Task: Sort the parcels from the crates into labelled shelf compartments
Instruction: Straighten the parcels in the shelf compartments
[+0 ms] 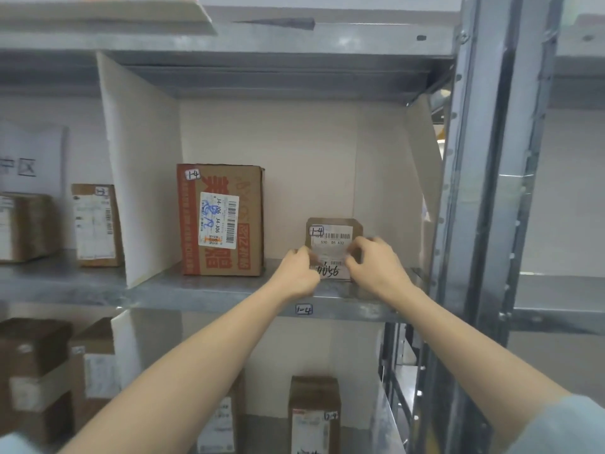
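1. On the metal shelf (229, 291) in front of you, a small brown parcel (334, 234) stands upright near the front edge, toward the right side of the compartment.
2. Your left grip (299, 273) curls round the parcel's lower left edge.
3. Your right grip (376, 263) pinches the right edge, fingers over the white shipping label, so both hold the parcel.
4. A handwritten mark reading 1-4 sits at the parcel's top left corner. A shelf tag (303, 309) with the same number is stuck on the shelf's front lip, below your left wrist.
5. A taller red-printed carton (221, 219), also marked 1-4, stands to the left on the same shelf, apart from the small parcel.
6. A cardboard divider (140, 165) walls the compartment's left side. Beyond it stands another labelled box (96, 224).
7. Below, a narrow brown box (314, 414) stands on the lower shelf.
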A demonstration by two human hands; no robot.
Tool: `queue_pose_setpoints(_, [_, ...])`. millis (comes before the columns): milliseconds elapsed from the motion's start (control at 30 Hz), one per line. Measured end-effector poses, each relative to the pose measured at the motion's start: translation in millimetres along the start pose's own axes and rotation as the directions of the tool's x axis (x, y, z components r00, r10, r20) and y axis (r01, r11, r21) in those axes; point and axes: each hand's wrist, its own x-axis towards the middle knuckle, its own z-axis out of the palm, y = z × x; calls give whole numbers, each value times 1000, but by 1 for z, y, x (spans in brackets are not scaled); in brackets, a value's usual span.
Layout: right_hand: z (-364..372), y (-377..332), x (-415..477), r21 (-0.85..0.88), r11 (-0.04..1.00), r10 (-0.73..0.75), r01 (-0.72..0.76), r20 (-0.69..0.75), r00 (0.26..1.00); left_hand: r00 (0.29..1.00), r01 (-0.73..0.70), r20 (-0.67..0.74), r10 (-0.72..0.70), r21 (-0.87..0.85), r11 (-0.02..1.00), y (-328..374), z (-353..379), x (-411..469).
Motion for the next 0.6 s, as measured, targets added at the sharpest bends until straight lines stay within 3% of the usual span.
queue_pose_setpoints(133, [-10,-25,-3,-103,993,-83,65,-183,980,998,-15,-65,18,44,999,-6,-24,-18])
queue_pose_setpoints(267, [-12,-54,-18,-148,980,-156,134,-146,977,992,-45,-118,53,75,996,-22,-49,-39])
queue_pose_setpoints(467, [5,-145,-72,109,968,-229,226,14,973,993,-89,-78,87,-26,996,-72,-100,-100])
queue_pose_setpoints(600, [44,-236,-109,289,914,-330,285,118,937,998,-7,-61,7,0,1000,-136,-159,-163])
